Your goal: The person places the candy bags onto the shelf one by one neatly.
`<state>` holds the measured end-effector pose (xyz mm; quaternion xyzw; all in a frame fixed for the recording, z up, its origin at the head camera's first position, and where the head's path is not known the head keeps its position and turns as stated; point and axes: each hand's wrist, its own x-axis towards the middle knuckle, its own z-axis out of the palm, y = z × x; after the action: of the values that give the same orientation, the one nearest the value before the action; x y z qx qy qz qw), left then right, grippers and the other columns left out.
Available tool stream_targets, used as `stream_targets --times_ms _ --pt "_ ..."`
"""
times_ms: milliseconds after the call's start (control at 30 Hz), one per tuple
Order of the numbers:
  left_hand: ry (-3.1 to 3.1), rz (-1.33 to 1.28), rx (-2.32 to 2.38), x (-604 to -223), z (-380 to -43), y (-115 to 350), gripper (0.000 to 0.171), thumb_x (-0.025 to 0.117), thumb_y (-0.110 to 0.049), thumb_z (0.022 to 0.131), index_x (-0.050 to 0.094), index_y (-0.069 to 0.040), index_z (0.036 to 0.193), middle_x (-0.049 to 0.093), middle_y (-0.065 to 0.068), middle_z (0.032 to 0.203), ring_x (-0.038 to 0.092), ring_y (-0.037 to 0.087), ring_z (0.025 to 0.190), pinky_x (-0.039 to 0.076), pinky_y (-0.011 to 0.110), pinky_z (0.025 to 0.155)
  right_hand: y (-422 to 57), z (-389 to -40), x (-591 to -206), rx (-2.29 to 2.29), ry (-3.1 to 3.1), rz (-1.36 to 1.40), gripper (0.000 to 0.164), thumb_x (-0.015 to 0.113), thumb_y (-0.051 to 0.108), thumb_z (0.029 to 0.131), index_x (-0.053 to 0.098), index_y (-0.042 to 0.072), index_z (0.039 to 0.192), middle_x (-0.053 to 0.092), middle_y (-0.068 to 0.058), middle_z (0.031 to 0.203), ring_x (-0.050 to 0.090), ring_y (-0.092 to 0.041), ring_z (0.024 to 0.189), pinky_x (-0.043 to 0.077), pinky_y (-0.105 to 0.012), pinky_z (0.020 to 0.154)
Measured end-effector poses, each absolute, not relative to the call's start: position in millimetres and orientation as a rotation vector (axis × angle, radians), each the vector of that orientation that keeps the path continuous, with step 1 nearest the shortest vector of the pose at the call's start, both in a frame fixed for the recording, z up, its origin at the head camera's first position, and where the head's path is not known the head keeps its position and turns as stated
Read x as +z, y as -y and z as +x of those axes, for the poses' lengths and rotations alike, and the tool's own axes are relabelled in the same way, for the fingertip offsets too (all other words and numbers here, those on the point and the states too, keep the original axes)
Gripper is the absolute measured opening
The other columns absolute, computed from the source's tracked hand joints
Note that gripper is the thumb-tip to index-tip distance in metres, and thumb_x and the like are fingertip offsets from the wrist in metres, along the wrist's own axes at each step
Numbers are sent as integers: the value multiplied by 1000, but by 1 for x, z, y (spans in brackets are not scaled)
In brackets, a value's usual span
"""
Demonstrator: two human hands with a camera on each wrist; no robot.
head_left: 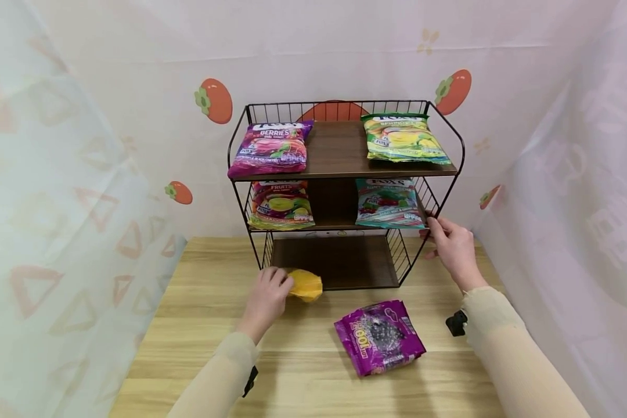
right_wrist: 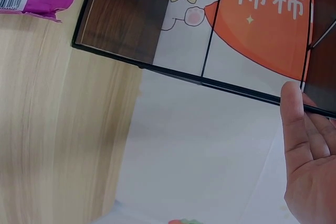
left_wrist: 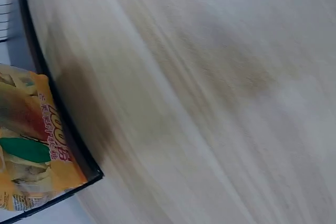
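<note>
A three-tier rack [head_left: 345, 177] of black wire and dark brown boards stands at the back of the table. At the front left corner of its bottom board, my left hand [head_left: 265, 296] holds a yellow candy bag [head_left: 305, 284] by its left end. The left wrist view shows this mango-printed candy bag [left_wrist: 26, 140] over the board's corner, with the hand out of sight. My right hand [head_left: 453, 247] grips the rack's right side post at middle-shelf height. In the right wrist view, the thumb of the right hand [right_wrist: 312, 156] lies against the black frame, its fingers behind it.
A purple grape candy bag [head_left: 381, 338] lies on the wooden table [head_left: 198, 348] before the rack. Berries [head_left: 274, 148] and yellow-green [head_left: 403, 139] bags lie on the top shelf; fruits [head_left: 282, 206] and teal [head_left: 388, 203] bags on the middle. Patterned cloth [head_left: 319, 46] hangs behind and beside.
</note>
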<state>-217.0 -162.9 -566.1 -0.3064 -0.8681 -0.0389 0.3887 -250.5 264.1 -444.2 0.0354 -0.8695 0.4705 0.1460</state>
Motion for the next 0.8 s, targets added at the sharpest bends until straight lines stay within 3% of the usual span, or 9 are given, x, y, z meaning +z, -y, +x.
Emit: stream_targets --times_ms 167,300,433,633,800 --pt "2245 -861 -7 -575 -210 170 27 75 9 78 59 -12 85 63 8 90 62 33 91 54 49 84 -265 -250 -443 1373 2503 113 55 45 49 108 59 11 144 73 -23 113 73 -9 64 61 -29 69" --pt "2261 -889 41 -581 -206 173 28 76 8 77 59 -13 85 61 6 89 59 31 88 53 47 87 -265 -249 -443 1439 2476 114 53 47 47 107 61 11 143 73 -26 112 75 -9 78 61 -33 61" --pt "2245 -909 94 -588 -204 174 20 71 4 84 62 -14 86 61 5 90 57 28 84 51 42 78 -264 -248 -442 1449 2469 128 52 47 46 108 61 9 143 72 -28 111 76 -15 87 61 -37 59" --pt "2281 -930 156 -598 -196 179 21 55 3 86 64 -16 87 65 4 96 57 26 84 45 38 71 -264 -250 -444 1439 2473 121 54 46 47 108 60 8 143 72 -28 112 77 -20 87 61 -39 60" --pt "2379 -924 173 -605 -188 182 24 68 3 79 65 -15 94 65 7 102 56 27 88 45 38 73 -265 -251 -446 1416 2477 126 55 45 47 108 62 8 141 73 -25 111 76 -14 79 60 -43 61"
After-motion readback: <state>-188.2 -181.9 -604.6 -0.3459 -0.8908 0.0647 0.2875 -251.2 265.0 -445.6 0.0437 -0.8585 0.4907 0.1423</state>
